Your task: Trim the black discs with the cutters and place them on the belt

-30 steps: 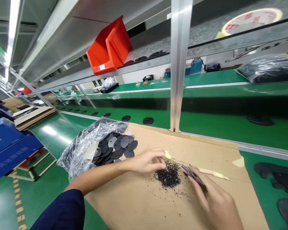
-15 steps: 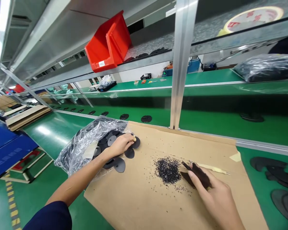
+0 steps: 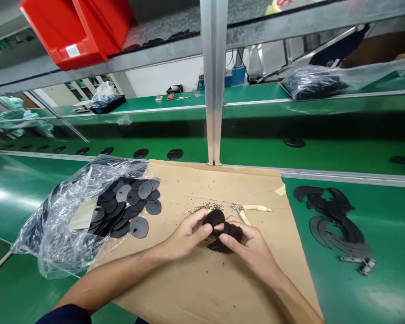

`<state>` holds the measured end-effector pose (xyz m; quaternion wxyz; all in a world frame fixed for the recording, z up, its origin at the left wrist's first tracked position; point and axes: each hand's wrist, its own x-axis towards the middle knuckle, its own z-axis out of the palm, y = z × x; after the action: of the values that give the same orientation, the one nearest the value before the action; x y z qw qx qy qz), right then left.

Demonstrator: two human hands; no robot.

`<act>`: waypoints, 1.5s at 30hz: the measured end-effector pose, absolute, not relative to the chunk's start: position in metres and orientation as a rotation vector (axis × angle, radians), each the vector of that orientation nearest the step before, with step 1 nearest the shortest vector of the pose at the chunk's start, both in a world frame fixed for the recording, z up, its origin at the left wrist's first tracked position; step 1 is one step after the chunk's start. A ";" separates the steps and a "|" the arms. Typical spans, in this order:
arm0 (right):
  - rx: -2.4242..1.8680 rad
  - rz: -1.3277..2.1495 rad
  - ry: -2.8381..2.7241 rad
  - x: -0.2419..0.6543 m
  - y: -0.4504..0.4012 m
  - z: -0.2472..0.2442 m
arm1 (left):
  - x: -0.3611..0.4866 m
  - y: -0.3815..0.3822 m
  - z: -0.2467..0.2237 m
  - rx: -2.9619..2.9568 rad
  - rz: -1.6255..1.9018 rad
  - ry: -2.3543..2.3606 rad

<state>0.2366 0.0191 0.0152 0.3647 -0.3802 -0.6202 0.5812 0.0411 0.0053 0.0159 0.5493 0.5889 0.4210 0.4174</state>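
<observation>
My left hand (image 3: pixel 193 231) pinches a thin black disc (image 3: pixel 213 217) between thumb and fingers. Close beside it, my right hand (image 3: pixel 251 240) is closed on dark, curved black pieces (image 3: pixel 234 231), partly covered by the fingers. Both hands meet over a heap of small black chips (image 3: pixel 207 208), mostly hidden behind them. Beyond the right hand, a pair of cutters (image 3: pixel 238 208) with pale yellow handles rests on the brown paper (image 3: pixel 175 288). To the left, many black discs (image 3: pixel 123 193) spill from a clear plastic bag (image 3: pixel 59 225).
Crescent-shaped black pieces (image 3: pixel 337 220) and a small metal item (image 3: pixel 366 265) lie on the green bench to the right. A metal post (image 3: pixel 214 81) rises behind the paper. Overhead, a red bin (image 3: pixel 77 33) hangs at the shelf. Black discs (image 3: pixel 174 154) line the back strip.
My left hand has left the disc pile and come right to my right hand, now with a disc. My right hand has moved closer over the chips. The view has turned right.
</observation>
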 end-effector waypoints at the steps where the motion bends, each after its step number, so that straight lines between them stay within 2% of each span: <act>1: -0.985 1.546 -1.554 0.236 0.018 0.015 | 0.040 0.007 0.015 1.359 0.995 1.018; 4: -1.033 1.684 -1.410 0.235 0.016 0.016 | 0.031 0.012 0.011 1.232 1.102 1.090; 9: -1.120 1.666 -1.305 0.230 0.013 0.015 | 0.025 0.008 0.009 1.327 1.304 1.170; 13: -1.118 1.768 -1.348 0.227 0.008 0.011 | 0.033 -0.002 0.006 1.610 1.198 1.246; 16: -1.124 1.713 -1.409 0.224 0.005 0.008 | 0.038 -0.006 0.003 1.715 1.172 1.309; 23: -1.210 1.592 -1.381 0.220 0.003 0.003 | 0.039 -0.006 0.003 1.578 1.275 1.362; 28: -1.150 1.598 -1.389 0.220 0.003 0.002 | 0.039 -0.006 -0.003 1.370 1.209 1.302; 39: -1.124 1.537 -1.397 0.222 0.003 0.005 | 0.039 -0.007 -0.004 1.463 1.193 1.294; 45: -1.068 1.316 -1.518 0.222 0.001 0.009 | 0.038 -0.004 -0.002 1.422 1.073 1.158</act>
<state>0.2220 0.0013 0.0087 0.4194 -0.4262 -0.6056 0.5251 0.0377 -0.0043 -0.0024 0.4867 0.5846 0.4761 0.4413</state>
